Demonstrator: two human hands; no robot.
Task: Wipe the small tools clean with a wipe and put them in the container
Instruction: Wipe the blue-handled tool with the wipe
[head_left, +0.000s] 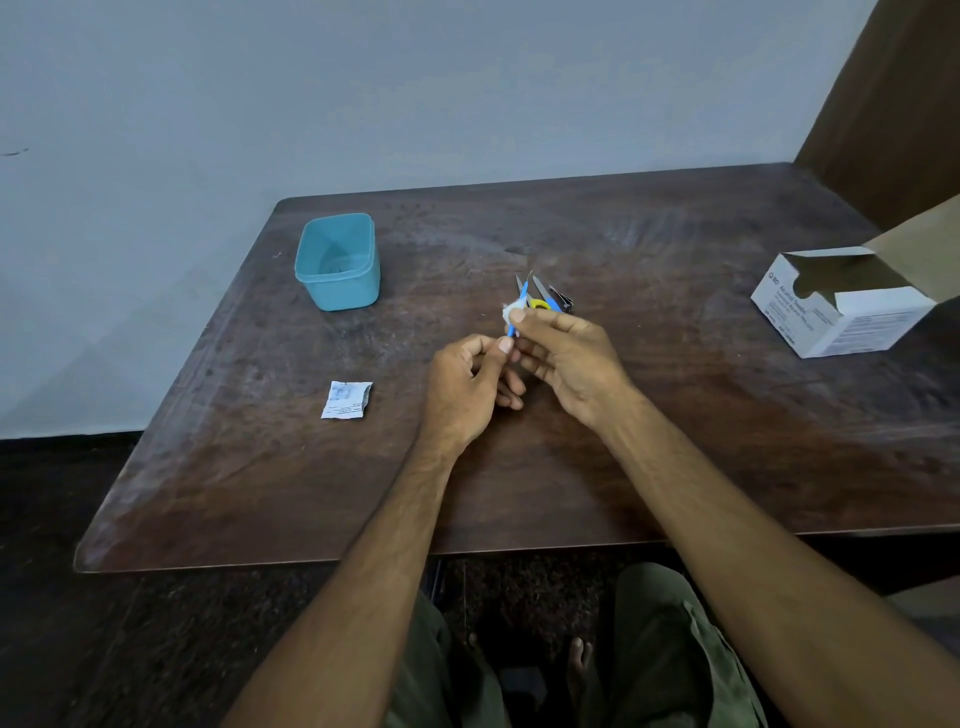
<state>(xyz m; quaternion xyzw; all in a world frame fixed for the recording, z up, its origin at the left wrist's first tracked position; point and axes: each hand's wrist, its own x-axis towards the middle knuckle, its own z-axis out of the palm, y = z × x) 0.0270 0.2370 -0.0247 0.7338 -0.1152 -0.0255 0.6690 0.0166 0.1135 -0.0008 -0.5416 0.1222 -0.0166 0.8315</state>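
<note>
Over the middle of the brown table (649, 441), my left hand (470, 384) pinches the lower end of a thin blue tool (522, 293) that points up and away. My right hand (569, 358) pinches a small white wipe (511, 313) wrapped round the tool's middle. Just behind my hands, a small pile of tools lies on the table: scissors with yellow handles (539, 301) and a dark metal tool (562, 300). The teal container (338, 262) stands open at the far left of the table, well apart from both hands.
A torn white wipe sachet (346, 399) lies on the table left of my hands. An open white cardboard box (844, 304) sits at the right edge. A pale wall runs behind the table, and a brown panel stands at the far right.
</note>
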